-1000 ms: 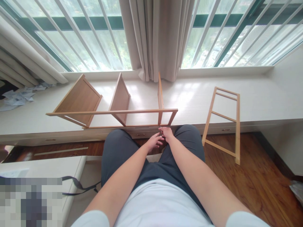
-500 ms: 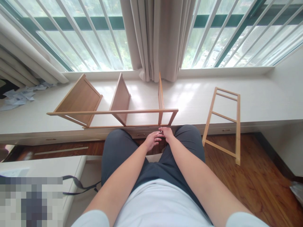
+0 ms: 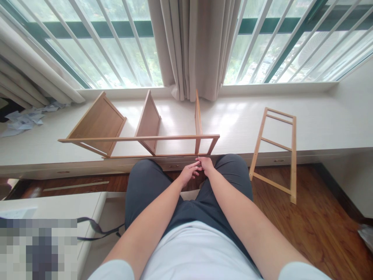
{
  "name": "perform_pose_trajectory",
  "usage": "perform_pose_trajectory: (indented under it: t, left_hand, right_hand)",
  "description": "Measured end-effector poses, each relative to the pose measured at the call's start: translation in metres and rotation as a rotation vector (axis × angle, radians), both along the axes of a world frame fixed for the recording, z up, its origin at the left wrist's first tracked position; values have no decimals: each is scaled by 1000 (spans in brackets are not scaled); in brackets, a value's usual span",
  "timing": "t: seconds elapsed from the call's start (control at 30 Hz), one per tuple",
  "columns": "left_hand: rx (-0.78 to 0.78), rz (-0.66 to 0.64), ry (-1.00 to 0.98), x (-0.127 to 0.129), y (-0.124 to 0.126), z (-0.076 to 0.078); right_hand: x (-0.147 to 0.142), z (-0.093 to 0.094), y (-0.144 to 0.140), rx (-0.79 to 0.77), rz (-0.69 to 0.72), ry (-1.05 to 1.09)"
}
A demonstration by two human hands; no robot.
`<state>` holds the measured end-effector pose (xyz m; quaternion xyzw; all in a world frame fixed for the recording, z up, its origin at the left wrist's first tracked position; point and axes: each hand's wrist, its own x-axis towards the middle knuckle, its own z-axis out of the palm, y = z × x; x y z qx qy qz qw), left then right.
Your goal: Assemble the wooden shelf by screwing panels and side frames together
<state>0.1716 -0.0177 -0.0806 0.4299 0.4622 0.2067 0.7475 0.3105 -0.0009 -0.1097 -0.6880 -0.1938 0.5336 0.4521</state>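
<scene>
The left hand (image 3: 189,174), fingers loosely parted, is just beside the right hand (image 3: 205,165), its fingers drawn narrow; whether they hold anything, I cannot tell. Beyond, a wooden shelf frame (image 3: 148,123) lies along the near edge of the white ledge (image 3: 233,124).

White shirt (image 3: 189,251), dark grey trousers (image 3: 147,186)

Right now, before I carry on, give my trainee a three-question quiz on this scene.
1. How many panels show on the shelf?
2. True or false: the left hand is close beside the right hand.
3. Where is the frame?
A. Left of the shelf
B. Right of the shelf
C. Beneath the shelf

Key: 1. Three. 2. True. 3. B.
</scene>
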Motion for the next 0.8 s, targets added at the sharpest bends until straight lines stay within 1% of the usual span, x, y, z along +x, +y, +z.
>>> perform_pose_trajectory:
  t: [0.27, 0.43, 0.5, 0.7, 0.8]
  left_hand:
    - [139, -182, 138, 4, -4, -2]
    - [186, -211, 105, 6, -5, -1]
    - [198, -217, 92, 6, -4, -6]
    - [208, -282, 67, 7, -8, -32]
    - [190, -291, 46, 8, -9, -32]
  right_hand:
    - [0, 3, 1, -35, 5, -28]
    - [-1, 3, 1, -28, 18, -37]
    - [-1, 3, 0, -23, 22, -38]
    - [-2, 5, 0, 9, 19, -34]
    - [-3, 6, -1, 9, 14, -32]
